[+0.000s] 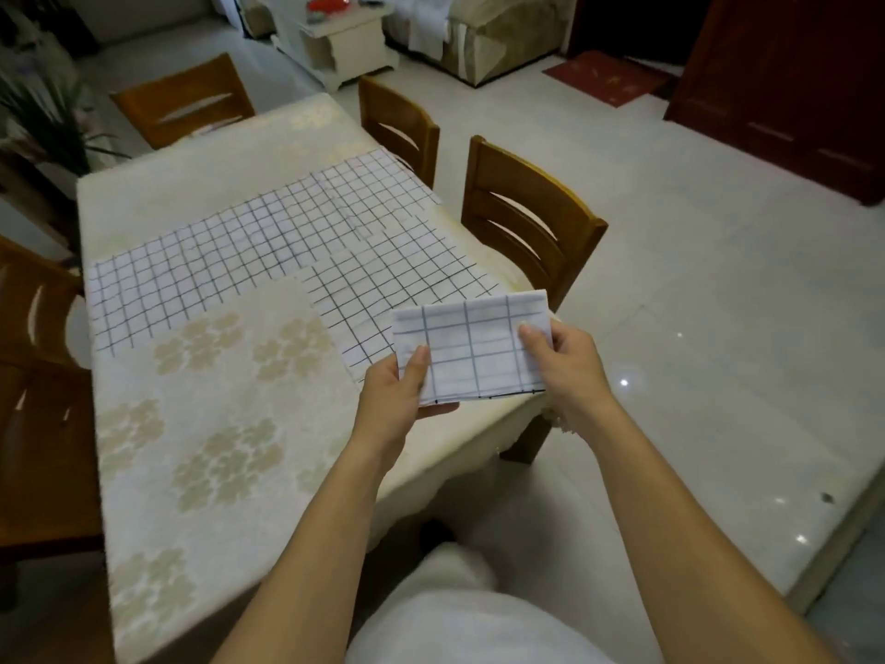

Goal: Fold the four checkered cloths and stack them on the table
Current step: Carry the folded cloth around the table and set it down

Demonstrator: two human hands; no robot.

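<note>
- Since the folded cloth (474,352) is already down to a small rectangle, this one looks basically done. It's held up over the near right corner of the table (215,424), not lying on it.
- The left hand (400,393) pinches its left edge, thumb on top and fingers curled underneath. The right hand (560,361) does the same on the right edge, thumb pressed on the top face.
- Handling-wise it's thin, light, floppy fabric with nothing fragile about it. The layers will want to slide and spring open, so I'd keep a grip on both short edges, set it down flat, then press the crease.
- Just past the hands, the spread cloths (268,251) lie flat on the table and overlap each other. I count three, but the overlaps make the edges hard to follow, so take that loosely.
- For those, I'd grab two corners of one side and lift gently, since dragging one would likely pull its neighbours along.
- No stack on the table yet, so I'd guess about a quarter done. The bare patch of floral tablecloth (158,472) nearer the person looks like a good place to start one.
- Further out, a wooden chair (527,218) sits at the right side of the table.
</note>
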